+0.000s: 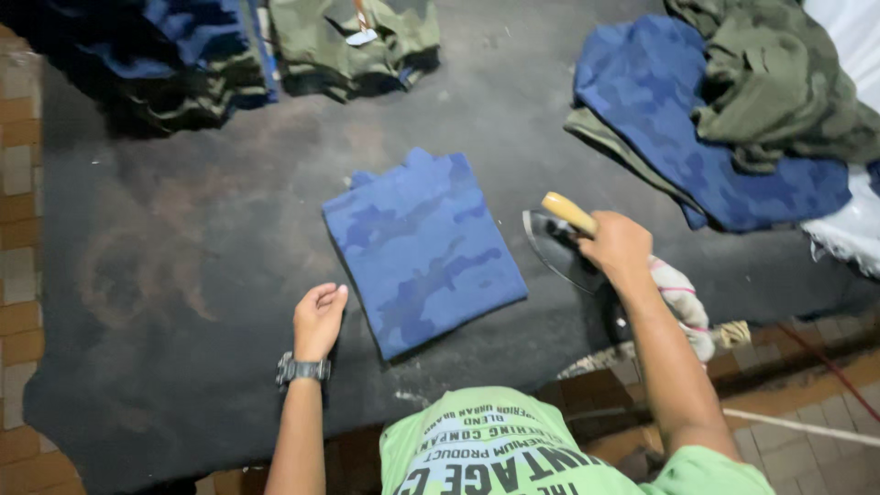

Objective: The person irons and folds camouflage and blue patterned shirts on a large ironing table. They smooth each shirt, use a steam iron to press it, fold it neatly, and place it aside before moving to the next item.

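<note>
The right hand [619, 246] is gripping the iron [561, 246] at three o'clock of the folded blue garment [423, 249], ideally keeping it level, while the left hand [318, 319] is resting open at seven o'clock.

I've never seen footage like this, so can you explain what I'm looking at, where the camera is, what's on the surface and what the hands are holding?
This is one picture from a camera worn on a person's head, looking down at their own two bare hands. In front of them is a dark padded work surface. In its middle lies a folded blue camouflage garment. The left hand, with a wristwatch, rests beside the garment with loosely curled fingers, holding nothing. The right hand grips the wooden handle of a flat iron set just right of the garment. Piles of blue and green garments lie at the far right, with more stacks at the top left.
</note>
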